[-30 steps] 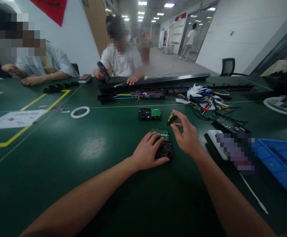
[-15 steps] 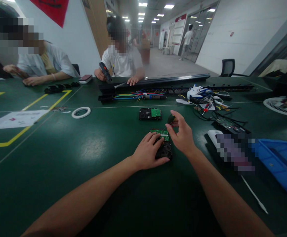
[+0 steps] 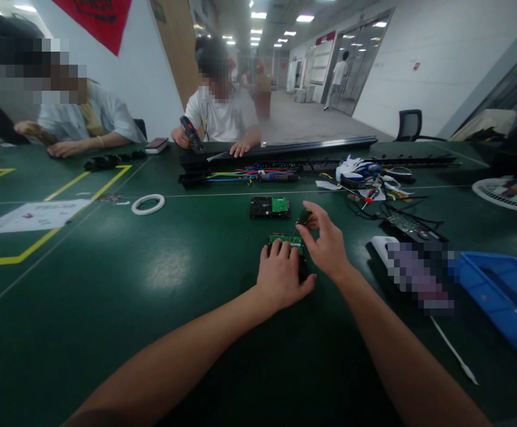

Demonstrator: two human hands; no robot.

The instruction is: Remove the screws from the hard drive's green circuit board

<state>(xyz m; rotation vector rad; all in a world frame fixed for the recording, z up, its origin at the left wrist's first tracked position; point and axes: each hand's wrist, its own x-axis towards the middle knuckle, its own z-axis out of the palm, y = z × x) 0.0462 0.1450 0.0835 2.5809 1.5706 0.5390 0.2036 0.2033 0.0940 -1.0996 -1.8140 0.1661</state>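
Note:
A hard drive (image 3: pixel 287 239) with a green circuit board lies on the table in front of me. My left hand (image 3: pixel 281 274) covers most of it, fingers bent over the top and thumb at its right side, gripping it against the table. Just above the drive's right side, my right hand (image 3: pixel 327 240) pinches a small screwdriver (image 3: pixel 303 217) by its dark, rounded handle. The screwdriver's tip is too faint to make out. A second hard drive (image 3: pixel 270 207), black with a green board, lies a little farther off.
A blue tray (image 3: pixel 498 261) and a white device with a cable (image 3: pixel 452 347) sit at right. Gloves (image 3: pixel 351 169), a red screwdriver (image 3: pixel 369 200) and wires lie behind. Long black housings (image 3: pixel 320 144) cross the far side, where a co-worker holds a power driver (image 3: pixel 190 130). A tape roll (image 3: pixel 148 204) lies left.
My left hand has shifted right and forward over the hard drive, hiding more of it. My right hand has moved slightly left, the screwdriver still pinched and its handle tilted differently.

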